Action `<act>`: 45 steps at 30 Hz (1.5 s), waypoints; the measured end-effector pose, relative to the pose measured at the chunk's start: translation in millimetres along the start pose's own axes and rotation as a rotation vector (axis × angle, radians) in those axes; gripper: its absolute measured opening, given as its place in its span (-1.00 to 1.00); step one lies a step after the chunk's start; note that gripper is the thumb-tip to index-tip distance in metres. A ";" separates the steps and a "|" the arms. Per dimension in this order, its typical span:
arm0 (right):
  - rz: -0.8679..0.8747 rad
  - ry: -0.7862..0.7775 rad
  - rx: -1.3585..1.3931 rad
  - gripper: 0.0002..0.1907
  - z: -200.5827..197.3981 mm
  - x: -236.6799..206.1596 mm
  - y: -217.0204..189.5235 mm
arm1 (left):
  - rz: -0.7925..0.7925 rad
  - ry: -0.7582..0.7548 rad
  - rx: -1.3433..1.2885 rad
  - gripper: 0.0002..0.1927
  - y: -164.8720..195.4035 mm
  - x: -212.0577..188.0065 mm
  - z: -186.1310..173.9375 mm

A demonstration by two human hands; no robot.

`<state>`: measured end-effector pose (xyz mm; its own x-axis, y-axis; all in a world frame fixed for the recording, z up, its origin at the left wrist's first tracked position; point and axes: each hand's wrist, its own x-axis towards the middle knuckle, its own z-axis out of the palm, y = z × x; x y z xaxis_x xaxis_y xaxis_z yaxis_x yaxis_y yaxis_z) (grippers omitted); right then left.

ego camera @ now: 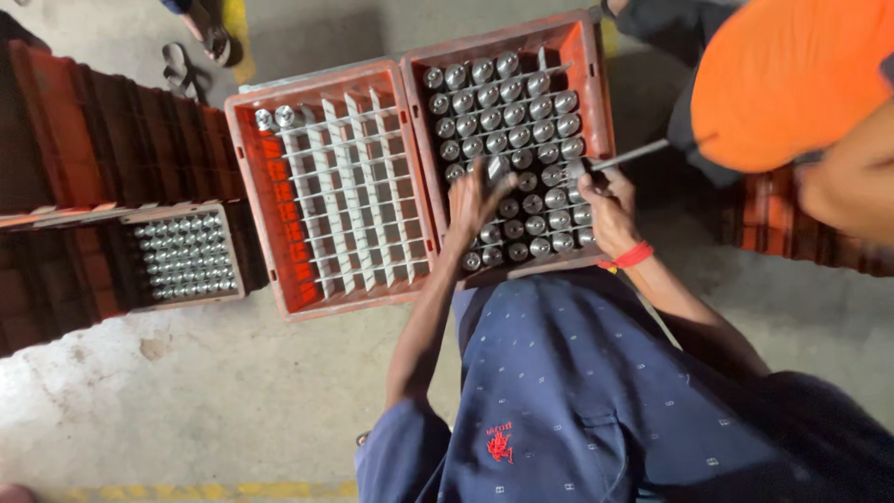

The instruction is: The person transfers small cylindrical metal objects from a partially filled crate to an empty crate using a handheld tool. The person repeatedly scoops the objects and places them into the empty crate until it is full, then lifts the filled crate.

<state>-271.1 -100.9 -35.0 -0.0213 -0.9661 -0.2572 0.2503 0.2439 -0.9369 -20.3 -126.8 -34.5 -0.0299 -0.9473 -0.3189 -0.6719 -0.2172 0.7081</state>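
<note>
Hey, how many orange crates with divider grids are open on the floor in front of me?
2. The left crate is mostly empty cells, with two metal cylinders at its far corner. The right crate is nearly full; both hands, left hand and right hand, are over it. Stacks nearby may hide more.

This looks like a workshop or small factory floor, not a home. The ground is bare, stained concrete (pixel 214 391) with a yellow painted line (pixel 233 489) near the bottom edge. In the middle stands an orange plastic crate (pixel 507 42) with a white grid, full of small metal cylinders (pixel 507 116). Just left of it, touching, is a similar crate (pixel 244 177), almost empty. Further left are stacks of such crates (pixel 84 130), and a smaller tray of metal parts (pixel 186 253).
</note>
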 end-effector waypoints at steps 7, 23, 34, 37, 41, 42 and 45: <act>-0.007 0.095 -0.050 -0.76 -19.6 -26.8 -2.6 | 0.485 0.567 0.145 -0.29 65.1 126.4 -3.6; 0.109 0.168 0.072 -0.69 -13.3 -74.3 40.8 | -0.261 0.822 0.470 -0.13 -145.6 42.1 -201.5; 0.093 0.183 0.000 -0.70 -6.6 -84.1 57.9 | 0.278 0.920 0.494 -0.39 -159.1 42.6 -251.9; 0.087 0.192 -0.008 -0.66 -11.3 -88.3 53.1 | 0.126 0.868 0.272 -0.41 -155.6 4.2 -263.7; 0.176 0.137 -0.105 -0.61 2.6 -80.3 48.8 | 0.358 0.888 -0.560 -0.56 -132.0 -25.3 -206.8; 0.207 0.096 -0.134 -0.59 12.6 -75.9 47.5 | 0.269 0.845 -0.622 -0.57 -124.5 -28.2 -182.2; 0.156 -0.094 -0.074 -0.47 44.4 -63.6 35.3 | -0.214 0.456 -0.985 -0.74 -99.0 -42.6 -94.1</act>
<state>-218.0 -34.5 -41.2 0.1038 -0.9187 -0.3810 0.1712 0.3938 -0.9031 117.1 -87.1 -31.7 0.4281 -0.8219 -0.3758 0.2588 -0.2869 0.9223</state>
